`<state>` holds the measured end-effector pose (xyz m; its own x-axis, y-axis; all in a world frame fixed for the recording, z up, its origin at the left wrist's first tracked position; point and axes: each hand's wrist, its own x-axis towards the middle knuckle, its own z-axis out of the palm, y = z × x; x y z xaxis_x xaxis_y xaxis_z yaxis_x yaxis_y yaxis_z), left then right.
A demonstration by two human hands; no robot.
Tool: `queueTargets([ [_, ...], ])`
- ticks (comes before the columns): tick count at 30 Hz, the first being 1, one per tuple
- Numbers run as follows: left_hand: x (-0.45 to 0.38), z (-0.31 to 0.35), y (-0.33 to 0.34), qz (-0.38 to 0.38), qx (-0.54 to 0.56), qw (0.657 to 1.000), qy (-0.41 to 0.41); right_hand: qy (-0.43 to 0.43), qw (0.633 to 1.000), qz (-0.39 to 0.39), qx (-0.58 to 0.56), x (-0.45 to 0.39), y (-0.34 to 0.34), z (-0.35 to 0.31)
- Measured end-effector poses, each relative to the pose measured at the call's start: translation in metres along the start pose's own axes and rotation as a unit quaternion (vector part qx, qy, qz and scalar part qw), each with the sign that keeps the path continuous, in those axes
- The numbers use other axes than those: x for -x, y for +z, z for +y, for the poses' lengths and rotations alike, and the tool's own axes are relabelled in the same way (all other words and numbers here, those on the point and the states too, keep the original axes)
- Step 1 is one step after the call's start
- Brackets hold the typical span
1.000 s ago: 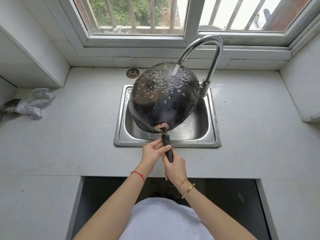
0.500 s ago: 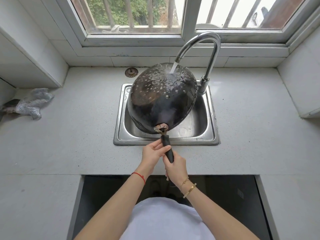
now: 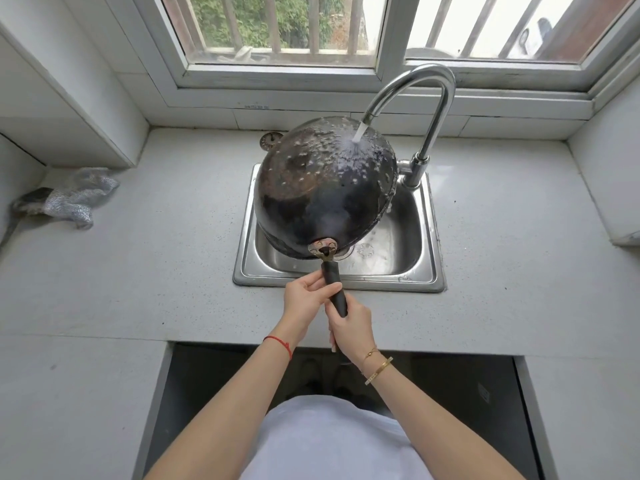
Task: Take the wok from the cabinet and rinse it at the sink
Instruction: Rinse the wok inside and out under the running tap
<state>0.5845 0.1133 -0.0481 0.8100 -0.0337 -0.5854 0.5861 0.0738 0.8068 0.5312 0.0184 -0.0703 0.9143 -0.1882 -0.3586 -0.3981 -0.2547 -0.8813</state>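
Observation:
A black wok (image 3: 322, 192) is held upside down and tilted over the steel sink (image 3: 420, 271), its blackened underside facing up. Water runs from the curved chrome tap (image 3: 440, 98) onto the wok's far right side and sprays off it. The wok's dark handle (image 3: 335, 289) points toward me. My left hand (image 3: 306, 296) grips the handle near the wok. My right hand (image 3: 351, 327) grips the handle's near end, just behind the left.
A crumpled grey cloth (image 3: 65, 199) lies on the pale counter (image 3: 138, 271) at the far left. A round drain cover (image 3: 270, 140) sits behind the sink. White walls stand on both sides, a window is behind, and an open dark cabinet space (image 3: 214, 375) lies below the counter.
The wok stays under the running tap, held by both hands. The water strikes its underside slightly more to the right, and drips now run off the right rim.

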Motion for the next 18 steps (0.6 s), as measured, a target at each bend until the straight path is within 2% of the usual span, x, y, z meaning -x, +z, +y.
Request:
queueTargets([
  [18, 0.010, -0.015, 0.013, -0.003, -0.012, 1.000, -0.015, 0.014, 1.000, 0.004, 0.012, 0.016, -0.012, 0.013],
])
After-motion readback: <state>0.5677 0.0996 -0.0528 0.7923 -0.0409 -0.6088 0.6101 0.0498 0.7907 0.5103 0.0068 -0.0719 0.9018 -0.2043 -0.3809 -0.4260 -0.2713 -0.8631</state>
